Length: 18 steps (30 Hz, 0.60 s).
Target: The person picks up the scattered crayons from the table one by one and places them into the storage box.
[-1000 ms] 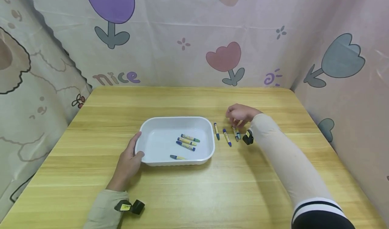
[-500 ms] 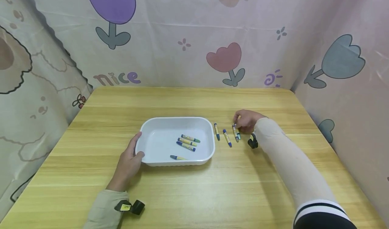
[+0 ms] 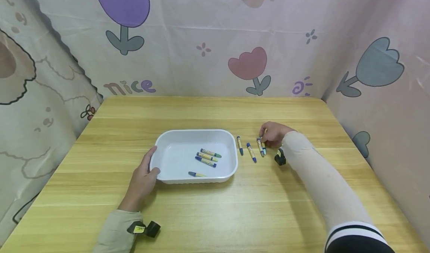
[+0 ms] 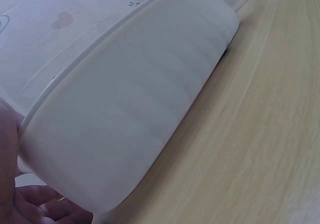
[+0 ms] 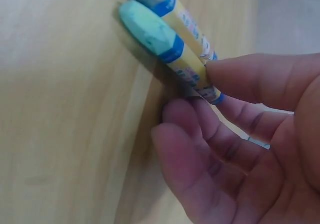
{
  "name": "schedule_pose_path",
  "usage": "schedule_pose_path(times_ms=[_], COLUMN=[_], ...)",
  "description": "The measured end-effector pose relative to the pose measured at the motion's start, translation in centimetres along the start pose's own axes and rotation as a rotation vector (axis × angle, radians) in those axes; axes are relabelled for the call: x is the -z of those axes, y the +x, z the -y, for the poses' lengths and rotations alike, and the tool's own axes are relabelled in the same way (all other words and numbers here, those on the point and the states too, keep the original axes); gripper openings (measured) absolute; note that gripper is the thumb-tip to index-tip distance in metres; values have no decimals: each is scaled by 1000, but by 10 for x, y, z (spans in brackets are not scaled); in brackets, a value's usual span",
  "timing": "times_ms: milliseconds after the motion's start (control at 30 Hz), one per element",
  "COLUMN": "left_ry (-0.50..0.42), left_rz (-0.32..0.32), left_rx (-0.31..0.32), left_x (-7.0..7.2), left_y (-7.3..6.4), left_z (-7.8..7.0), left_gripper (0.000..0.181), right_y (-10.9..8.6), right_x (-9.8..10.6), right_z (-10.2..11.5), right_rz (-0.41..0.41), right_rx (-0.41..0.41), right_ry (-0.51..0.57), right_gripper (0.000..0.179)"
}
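Note:
My left hand (image 3: 142, 182) grips the left end of a white plastic tray (image 3: 174, 130), thumb over the rim and fingers at the outer side. In the left wrist view the tray's ribbed wall (image 4: 125, 104) fills the middle. Several crayons, among them a green-tipped crayon (image 3: 210, 153), lie in the tray. To its right, my right hand (image 3: 273, 133) is at two side-by-side crayons. The right wrist view has its thumb and curled fingers pinching the end of a mint-green crayon (image 5: 187, 69). A grey-tipped crayon (image 5: 187, 22) lies right beside that one.
Two more crayons lie between the tray and my right hand: a dark-tipped crayon (image 3: 240, 146) near the tray's rim and a blue-ended crayon (image 3: 251, 152). All stand on a wooden table (image 3: 215, 215). A printed cloth (image 3: 181, 59) hangs behind and at both sides.
My right hand has come down and slightly right onto the pair of crayons, and its fingers have closed at the mint-green one's end. The left hand and the tray stay in place.

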<state>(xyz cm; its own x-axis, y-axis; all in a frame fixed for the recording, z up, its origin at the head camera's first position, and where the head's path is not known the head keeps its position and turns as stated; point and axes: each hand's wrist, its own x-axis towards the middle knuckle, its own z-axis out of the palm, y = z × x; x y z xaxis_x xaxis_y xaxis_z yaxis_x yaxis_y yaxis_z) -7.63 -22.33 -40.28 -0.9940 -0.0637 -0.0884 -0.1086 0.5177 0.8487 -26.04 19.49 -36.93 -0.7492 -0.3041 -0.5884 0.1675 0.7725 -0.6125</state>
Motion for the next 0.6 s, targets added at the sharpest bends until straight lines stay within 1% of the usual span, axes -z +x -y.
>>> schedule_pose_path(times_ms=[167, 267, 400, 600], left_ry=[4, 7, 6, 1], left_rz=[-1, -4, -5, -7], left_rx=[3, 1, -5, -8], left_x=[1, 1, 0, -2], left_y=[0, -1, 0, 0], left_z=[-1, -1, 0, 1], left_gripper=[71, 71, 71, 71], right_y=[2, 3, 3, 2], right_x=[0, 2, 3, 4], right_z=[0, 1, 5, 18], right_rz=[-80, -87, -79, -44], right_rx=[77, 100, 113, 130], right_ry=[-102, -123, -109, -28], right_gripper=[19, 21, 25, 29])
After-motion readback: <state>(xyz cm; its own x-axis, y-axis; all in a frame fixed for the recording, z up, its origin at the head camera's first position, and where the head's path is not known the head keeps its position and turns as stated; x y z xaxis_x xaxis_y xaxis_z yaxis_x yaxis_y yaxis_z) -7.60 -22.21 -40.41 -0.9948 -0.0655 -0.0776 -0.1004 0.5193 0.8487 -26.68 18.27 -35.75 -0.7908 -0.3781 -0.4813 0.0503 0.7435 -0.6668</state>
